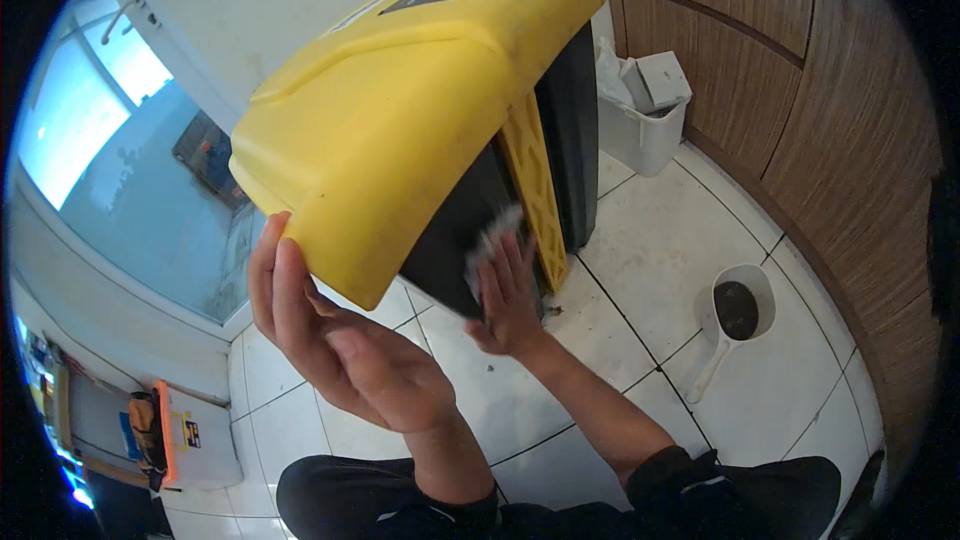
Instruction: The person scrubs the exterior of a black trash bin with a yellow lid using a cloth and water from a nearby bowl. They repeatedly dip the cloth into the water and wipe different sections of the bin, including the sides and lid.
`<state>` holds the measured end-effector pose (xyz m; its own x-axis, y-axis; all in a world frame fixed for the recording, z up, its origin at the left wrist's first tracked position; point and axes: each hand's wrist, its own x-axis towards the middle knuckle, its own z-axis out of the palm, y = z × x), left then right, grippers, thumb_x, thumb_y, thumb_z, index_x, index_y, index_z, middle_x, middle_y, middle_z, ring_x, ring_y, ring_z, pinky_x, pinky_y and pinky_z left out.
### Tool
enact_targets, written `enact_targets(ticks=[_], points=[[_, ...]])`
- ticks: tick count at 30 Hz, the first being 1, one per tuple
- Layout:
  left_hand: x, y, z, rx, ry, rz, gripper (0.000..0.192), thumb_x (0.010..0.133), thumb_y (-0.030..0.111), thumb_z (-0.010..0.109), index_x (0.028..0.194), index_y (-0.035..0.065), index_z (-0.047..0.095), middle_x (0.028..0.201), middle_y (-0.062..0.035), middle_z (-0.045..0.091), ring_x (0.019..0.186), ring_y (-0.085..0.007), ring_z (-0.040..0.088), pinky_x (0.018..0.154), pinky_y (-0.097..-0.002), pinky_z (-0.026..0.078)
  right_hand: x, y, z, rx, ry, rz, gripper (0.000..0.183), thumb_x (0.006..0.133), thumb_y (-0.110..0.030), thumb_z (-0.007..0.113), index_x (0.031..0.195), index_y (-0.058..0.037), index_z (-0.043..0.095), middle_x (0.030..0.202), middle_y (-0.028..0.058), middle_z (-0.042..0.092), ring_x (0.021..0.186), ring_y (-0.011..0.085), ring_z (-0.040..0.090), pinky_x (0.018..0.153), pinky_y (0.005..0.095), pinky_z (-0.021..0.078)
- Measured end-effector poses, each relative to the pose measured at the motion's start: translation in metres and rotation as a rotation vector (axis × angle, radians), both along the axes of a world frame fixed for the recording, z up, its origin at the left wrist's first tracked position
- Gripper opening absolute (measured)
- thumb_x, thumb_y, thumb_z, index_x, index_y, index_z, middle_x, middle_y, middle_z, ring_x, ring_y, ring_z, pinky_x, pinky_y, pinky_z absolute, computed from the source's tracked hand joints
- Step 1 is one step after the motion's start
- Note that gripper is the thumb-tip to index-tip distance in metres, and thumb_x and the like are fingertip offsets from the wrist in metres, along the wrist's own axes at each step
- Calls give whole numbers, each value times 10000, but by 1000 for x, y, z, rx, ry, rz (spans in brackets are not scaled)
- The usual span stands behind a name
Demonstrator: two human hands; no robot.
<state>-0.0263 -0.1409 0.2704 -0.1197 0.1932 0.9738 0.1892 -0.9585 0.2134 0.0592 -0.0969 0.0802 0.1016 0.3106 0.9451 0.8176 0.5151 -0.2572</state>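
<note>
A large plastic bin with a yellow lid (390,112) and a dark body (457,232) stands tilted in view before me. My left hand (352,352) is raised at the lid's lower left corner, its fingertips against the edge. Lower and to the right, my right hand (506,300) presses a blurred, whitish cloth or wad (491,243) on the dark side panel, beside a yellow ribbed strip (536,187). The far side of the bin is hidden.
On the tiled floor at right stands a white plastic dipper (763,300) holding dark liquid. Behind it are a small white waste bin (645,138) with boxes and wood-grain cabinets (720,67). A glass door (135,187) and an orange-rimmed box (199,439) are at left.
</note>
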Motion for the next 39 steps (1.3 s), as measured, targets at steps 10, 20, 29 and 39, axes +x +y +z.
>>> enact_targets(ticks=[10, 20, 29, 39], points=[[-4, -3, 3, -87, -38, -130, 571, 889, 335, 255, 1257, -47, 465, 1329, -214, 399, 1282, -315, 359, 1078, -436, 252, 8, -24, -69, -172, -120, 33, 739, 930, -580, 255, 1464, -82, 141, 1534, 136, 114, 1417, 326, 101, 998, 746, -19], [-4, -4, 3, -98, -75, -238, 643, 883, 425, 245, 1263, -41, 472, 1334, -208, 394, 1305, -299, 317, 1096, -418, 197, -4, -7, 75, 20, 23, 65, 738, 883, -647, 304, 1449, -175, 259, 1529, 87, 187, 1420, 300, 121, 974, 755, -53], [-2, -2, 3, -95, -97, -252, 643, 872, 431, 249, 1263, -25, 479, 1324, -190, 416, 1298, -280, 329, 1092, -407, 197, -27, -75, -181, -586, -103, 13, 804, 915, -543, 384, 1473, -83, 31, 1531, 188, 47, 1416, 354, 71, 974, 764, -26], [-6, 0, 3, -90, -103, -284, 639, 880, 359, 268, 1314, -98, 376, 1375, -244, 365, 1317, -318, 328, 1097, -429, 230, -8, -12, 5, -219, 180, 42, 864, 892, -665, 160, 1462, -21, 80, 1517, 222, 88, 1404, 401, 78, 1033, 663, -62]])
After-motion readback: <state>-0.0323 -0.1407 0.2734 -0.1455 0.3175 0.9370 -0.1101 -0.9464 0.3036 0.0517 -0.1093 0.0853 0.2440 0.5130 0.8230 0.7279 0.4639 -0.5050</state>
